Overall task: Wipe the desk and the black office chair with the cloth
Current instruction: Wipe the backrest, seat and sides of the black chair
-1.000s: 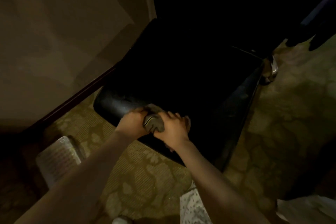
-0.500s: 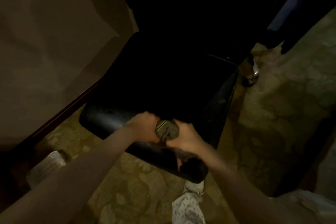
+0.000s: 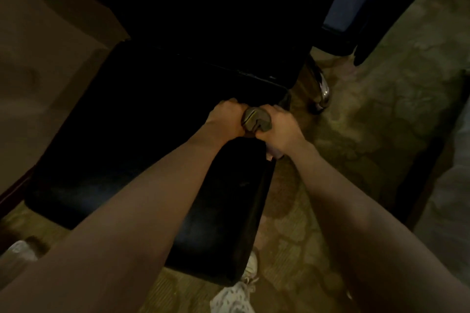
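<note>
Cloth, a folded grey-olive fabric wad [image 3: 255,121], sits on the black padded office chair [image 3: 152,134], at the seat's right edge twd the back. Our left hand [image 3: 227,119] & right hand [image 3: 281,127] both clench it, left hand inboard. Most of the seat lies left & toward us, prob. the next stroke's direction, tho the light's dim.

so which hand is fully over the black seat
The left hand, gripping the cloth above the chair seat; the right hand grips the cloth's other end at the seat's right edge, partly over the carpet.
</note>
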